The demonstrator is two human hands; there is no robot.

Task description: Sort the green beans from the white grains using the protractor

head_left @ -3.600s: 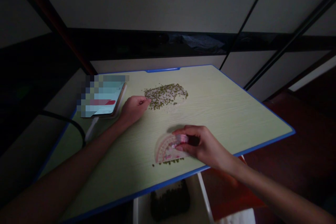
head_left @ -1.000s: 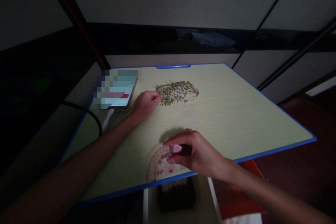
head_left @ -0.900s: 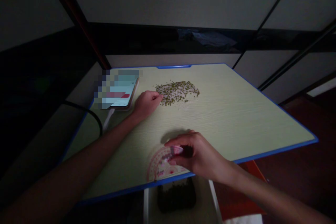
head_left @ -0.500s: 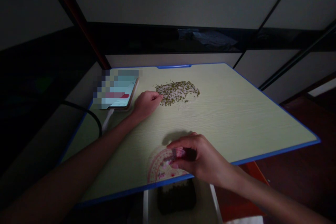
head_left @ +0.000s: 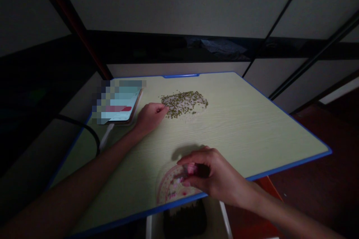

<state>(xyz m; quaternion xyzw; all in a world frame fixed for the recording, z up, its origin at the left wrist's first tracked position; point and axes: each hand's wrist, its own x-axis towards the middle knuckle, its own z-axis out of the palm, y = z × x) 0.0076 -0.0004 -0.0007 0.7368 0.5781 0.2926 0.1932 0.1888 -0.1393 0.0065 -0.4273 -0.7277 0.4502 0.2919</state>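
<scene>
A spread-out pile of small green beans mixed with whitish grains (head_left: pixel 183 103) lies on the pale tabletop (head_left: pixel 238 130). My left hand (head_left: pixel 150 117) rests at the pile's left edge, fingers curled and thumb pressed in against them. Whatever may be inside that pinch is hidden. Near the front edge, my right hand (head_left: pixel 209 170) hovers with thumb and fingers apart in a C shape, and I see nothing held between them. Beneath it is a pink printed protractor pattern (head_left: pixel 171 186) on the table surface, partly covered by the hand.
At the back left lies a phone (head_left: pixel 123 101) with its screen lit and partly blurred, a white cable plug (head_left: pixel 107 134) at its lower end. A dark block-like thing (head_left: pixel 185 220) sits below the blue front edge (head_left: pixel 140 214). Cabinet panels (head_left: pixel 168 3) stand behind the table.
The whole view has shifted slightly, so the table appears lower and further left. Both hands keep nearly the same poses and places relative to the table.
</scene>
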